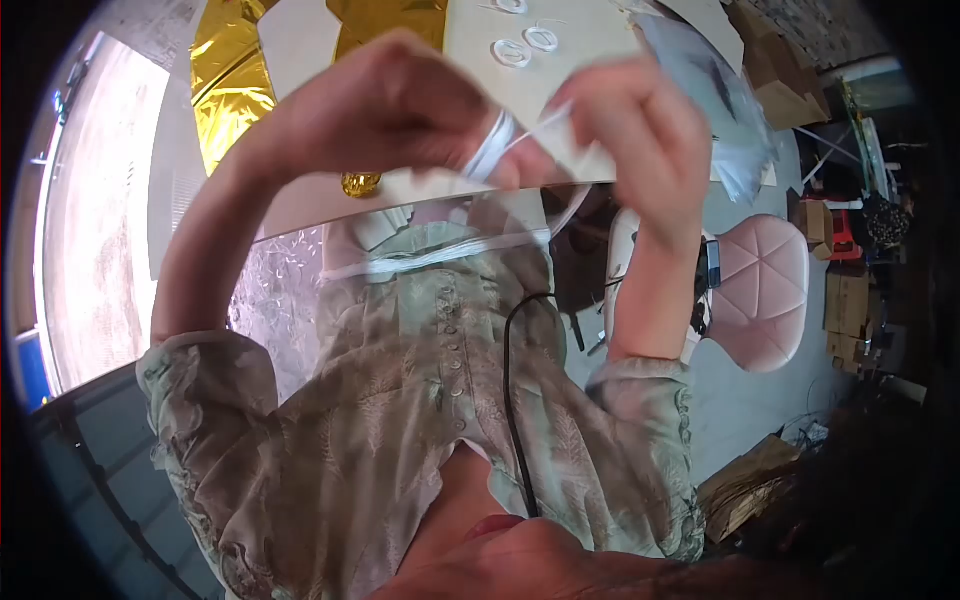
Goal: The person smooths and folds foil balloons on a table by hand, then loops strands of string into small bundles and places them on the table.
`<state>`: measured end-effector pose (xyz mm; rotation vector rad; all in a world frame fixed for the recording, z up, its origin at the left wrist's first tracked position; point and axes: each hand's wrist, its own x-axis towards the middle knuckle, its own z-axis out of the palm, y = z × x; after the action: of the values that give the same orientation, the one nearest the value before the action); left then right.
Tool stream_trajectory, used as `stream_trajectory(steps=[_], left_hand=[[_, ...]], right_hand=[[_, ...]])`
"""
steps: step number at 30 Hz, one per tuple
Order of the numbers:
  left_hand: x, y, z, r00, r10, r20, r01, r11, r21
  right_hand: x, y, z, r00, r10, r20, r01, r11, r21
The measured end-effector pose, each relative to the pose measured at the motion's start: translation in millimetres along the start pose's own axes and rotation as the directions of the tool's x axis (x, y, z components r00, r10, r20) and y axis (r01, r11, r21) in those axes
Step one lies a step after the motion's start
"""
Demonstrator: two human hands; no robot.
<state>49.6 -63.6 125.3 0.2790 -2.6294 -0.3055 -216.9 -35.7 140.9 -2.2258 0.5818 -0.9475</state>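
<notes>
Over the table's near edge, my left hand (400,110) has white string (490,148) wound round its closed fingers. A strand stretches from this winding to my right hand (650,130), whose bent fingers pinch it; that hand is blurred by motion. More white string hangs below, between the hands. Small white coils (511,53) lie on the table beyond the hands. Beneath my left wrist sits a small gold item (360,185).
Gold foil (230,70) lies on the table (300,40) at the left. Clear plastic bags (715,100) are at its right side. A pink padded chair (760,290) stands at the right, with cardboard boxes (848,305) beyond. A black cable hangs over the clothing.
</notes>
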Motion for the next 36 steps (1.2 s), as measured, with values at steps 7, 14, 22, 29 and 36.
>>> stream_trajectory(steps=[7,14,22,29,36], left_hand=[[21.8,21.3,12.0,0.912,-0.356,-0.205,0.252,0.879,-0.404],[48.6,22.2,18.9,0.893,-0.148,-0.425,0.177,0.984,0.029],[62.7,13.2,23.6,0.951,-0.308,-0.003,0.306,0.948,-0.090],[97.4,-3.4,8.8,0.869,-0.463,0.177,0.495,0.816,-0.297],[121.8,-54.1,29.4,0.859,-0.467,0.209,0.410,0.873,0.264]], right_hand=[[-16.0,-4.5,30.0,0.975,-0.094,0.201,0.127,0.979,-0.159],[-24.6,12.9,43.1,0.979,0.059,-0.197,-0.060,0.998,0.004],[-24.2,7.6,9.6,0.887,0.263,-0.381,-0.215,0.963,0.163],[-31.8,46.1,-13.6,0.762,0.175,-0.624,-0.340,0.928,-0.155],[-96.2,43.7,38.0,0.864,0.307,0.398,-0.383,0.916,0.123]])
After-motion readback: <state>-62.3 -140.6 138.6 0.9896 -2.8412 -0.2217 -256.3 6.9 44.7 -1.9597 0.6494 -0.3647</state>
